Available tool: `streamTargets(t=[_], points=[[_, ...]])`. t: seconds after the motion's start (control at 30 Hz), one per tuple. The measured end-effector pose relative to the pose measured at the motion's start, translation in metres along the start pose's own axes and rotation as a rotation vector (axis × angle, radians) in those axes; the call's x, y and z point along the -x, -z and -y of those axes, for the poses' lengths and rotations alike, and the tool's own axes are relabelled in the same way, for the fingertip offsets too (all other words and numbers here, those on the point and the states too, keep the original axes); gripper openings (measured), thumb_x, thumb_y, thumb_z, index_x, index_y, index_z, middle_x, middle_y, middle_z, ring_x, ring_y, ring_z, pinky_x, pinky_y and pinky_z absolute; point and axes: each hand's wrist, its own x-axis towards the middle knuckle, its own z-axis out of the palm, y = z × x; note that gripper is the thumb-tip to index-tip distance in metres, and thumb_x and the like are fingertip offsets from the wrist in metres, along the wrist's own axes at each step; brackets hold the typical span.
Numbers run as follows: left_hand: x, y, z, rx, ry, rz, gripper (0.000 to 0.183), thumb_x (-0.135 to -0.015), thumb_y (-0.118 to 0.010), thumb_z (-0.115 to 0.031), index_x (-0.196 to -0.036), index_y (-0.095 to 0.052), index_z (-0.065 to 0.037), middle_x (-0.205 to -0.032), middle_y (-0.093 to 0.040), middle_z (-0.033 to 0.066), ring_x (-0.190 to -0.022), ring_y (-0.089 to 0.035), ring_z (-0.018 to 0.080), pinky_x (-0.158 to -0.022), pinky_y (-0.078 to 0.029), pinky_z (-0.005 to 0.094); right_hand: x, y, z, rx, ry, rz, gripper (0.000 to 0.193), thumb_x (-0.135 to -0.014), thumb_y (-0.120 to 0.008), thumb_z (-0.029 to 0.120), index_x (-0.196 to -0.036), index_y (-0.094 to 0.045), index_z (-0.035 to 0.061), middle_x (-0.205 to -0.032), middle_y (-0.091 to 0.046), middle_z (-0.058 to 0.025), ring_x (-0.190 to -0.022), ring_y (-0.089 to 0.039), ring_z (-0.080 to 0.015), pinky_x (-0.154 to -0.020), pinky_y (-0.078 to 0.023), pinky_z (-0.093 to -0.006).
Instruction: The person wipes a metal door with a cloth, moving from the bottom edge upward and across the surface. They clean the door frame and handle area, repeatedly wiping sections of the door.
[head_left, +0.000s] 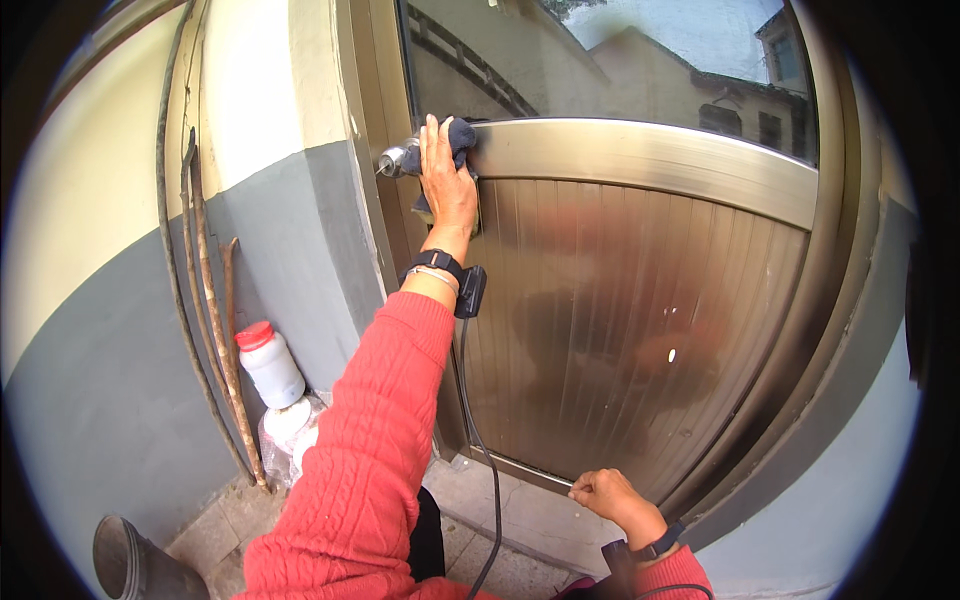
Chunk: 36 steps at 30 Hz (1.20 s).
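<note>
My left hand (447, 185) presses a dark cloth (460, 142) against the metal door (600, 290), right beside its round silver knob (392, 160). The fingers point up and lie over the cloth, and a lighter, yellowish edge of it shows below the palm. Low down on the right, my right hand (610, 497) hovers near the door's bottom edge with its fingers curled together. Nothing shows in that hand. Each wrist wears a dark strap, and a black cable (485, 440) hangs from the box on the left one.
Long wooden sticks (208, 260) lean on the grey and cream wall at left. Next to them a white jar with a red lid (270, 365) stands on a plastic-wrapped white thing (287, 428). A dark bucket (145, 565) is at lower left. A glass pane (620, 80) fills the door's upper part.
</note>
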Motion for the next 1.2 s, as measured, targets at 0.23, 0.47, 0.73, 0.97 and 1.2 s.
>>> streamTargets(t=[0.23, 0.47, 0.73, 0.97, 1.2], points=[[0.026, -0.008, -0.017, -0.036, -0.298, 0.148, 0.076, -0.073, -0.062, 0.017, -0.145, -0.053, -0.008, -0.161, -0.044, 0.0132, -0.151, -0.038, 0.0337, -0.121, -0.033, 0.0507, -0.008, -0.006, -0.002, 0.013, -0.041, 0.035, 0.023, -0.087, -0.078, 0.025, -0.097, -0.080, 0.0038, -0.088, -0.077, -0.0170, -0.085, -0.075, -0.0339, -0.080, -0.059, -0.0415], [-0.035, 0.029, 0.000, -0.210, -0.148, -0.079, 0.049, -0.080, -0.067, 0.012, -0.127, -0.065, -0.002, -0.138, -0.059, 0.0200, -0.130, -0.057, 0.0388, -0.109, -0.048, 0.0444, -0.002, -0.001, -0.006, 0.025, -0.074, 0.024, 0.024, -0.088, -0.077, 0.027, -0.098, -0.080, 0.0052, -0.087, -0.077, -0.0159, -0.085, -0.075, -0.0347, -0.080, -0.059, -0.0424], [-0.080, 0.046, 0.010, -0.718, -0.215, 0.203, 0.024, -0.087, -0.061, -0.001, -0.105, -0.075, -0.008, -0.105, -0.065, 0.0111, -0.106, -0.065, 0.0353, -0.090, -0.053, 0.0469, 0.006, 0.004, -0.011, 0.029, -0.024, -0.008, 0.024, -0.087, -0.077, 0.027, -0.097, -0.080, 0.0062, -0.087, -0.077, -0.0162, -0.085, -0.074, -0.0352, -0.082, -0.058, -0.0437], [-0.089, 0.052, 0.004, -0.397, -0.325, 0.370, 0.027, -0.084, -0.075, -0.003, -0.111, -0.076, -0.005, -0.107, -0.074, 0.0176, -0.103, -0.071, 0.0370, -0.088, -0.055, 0.0445, 0.002, -0.003, -0.012, 0.040, -0.040, 0.072, 0.021, -0.086, -0.076, 0.025, -0.096, -0.080, 0.0063, -0.089, -0.077, -0.0156, -0.087, -0.075, -0.0343, -0.084, -0.058, -0.0427], [-0.124, 0.063, 0.014, -0.492, -0.466, 0.158, 0.028, -0.084, -0.063, 0.005, -0.106, -0.077, -0.005, -0.100, -0.072, 0.0140, -0.099, -0.069, 0.0350, -0.088, -0.055, 0.0415, -0.002, -0.004, -0.012, 0.002, 0.051, 0.005, 0.019, -0.089, -0.077, 0.023, -0.092, -0.080, 0.0048, -0.080, -0.077, -0.0126, -0.077, -0.075, -0.0297, -0.075, -0.058, -0.0391]])
